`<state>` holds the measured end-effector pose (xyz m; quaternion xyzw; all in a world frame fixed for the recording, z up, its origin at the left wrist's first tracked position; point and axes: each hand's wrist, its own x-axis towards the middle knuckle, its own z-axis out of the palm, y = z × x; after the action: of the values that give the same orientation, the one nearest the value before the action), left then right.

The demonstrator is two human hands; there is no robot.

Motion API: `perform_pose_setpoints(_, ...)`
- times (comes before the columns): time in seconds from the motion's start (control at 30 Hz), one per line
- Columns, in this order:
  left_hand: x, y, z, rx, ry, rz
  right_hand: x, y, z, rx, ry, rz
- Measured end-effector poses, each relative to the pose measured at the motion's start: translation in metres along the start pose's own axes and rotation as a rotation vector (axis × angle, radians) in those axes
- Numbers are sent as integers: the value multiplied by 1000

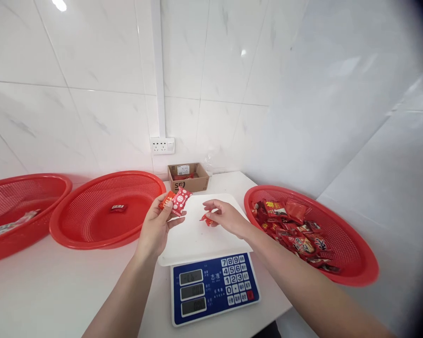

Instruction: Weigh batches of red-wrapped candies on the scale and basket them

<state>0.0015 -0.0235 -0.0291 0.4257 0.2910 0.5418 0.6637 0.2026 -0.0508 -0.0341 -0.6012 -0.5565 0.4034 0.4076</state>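
In the head view my left hand [159, 223] is closed on small snack packets, above the left side of the scale's white pan [186, 246]. A red packet with white dots [180, 201] sits in front, and an orange-red packet [167, 200] is tucked beside it. My right hand [226, 217] is over the pan with its fingers curled around a small red packet [207, 219], which is partly hidden by the fingers. The blue keypad panel [216, 288] of the digital scale faces me below both hands.
To the right stands a red basket [359, 263] with many red packets [296, 230]. Another red basket [91, 241] on the left holds one packet [118, 208]; a third basket [59, 188] is further left. A cardboard box [192, 184] is by the wall under a socket [162, 145].
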Motion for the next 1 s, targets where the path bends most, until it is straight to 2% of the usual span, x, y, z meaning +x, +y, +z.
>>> perform_pose_setpoints(0.3, -8, 11, 7, -89, -18, -74, -8, -5, -10, -73, 89, -71)
perform_pose_setpoints(0.4, -11, 8, 9, -41, -68, -91, -17, -17, -9, -9, 8, -109)
perform_pose_setpoints(0.5, -14, 1, 12, 104, -169, -97, -27, -31, -5, 88, -102, -158)
perform_pose_setpoints(0.6, -15, -5, 15, 242, -234, -84, -32, -37, -3, 96, -130, -173)
perform_pose_setpoints(0.67, -15, -6, 15, 312, -216, -46, -32, -36, -4, 83, -103, -161)
perform_pose_setpoints(0.77, -12, -3, 12, 399, -106, 63, -30, -26, -11, 59, -50, -107)
perform_pose_setpoints(0.9, -10, 6, 6, 448, -11, 163, -28, -13, -18, -101, -116, 13)
perform_pose_setpoints(1.0, -11, 10, 3, 452, 1, 182, -29, -7, -17, -487, -80, 52)
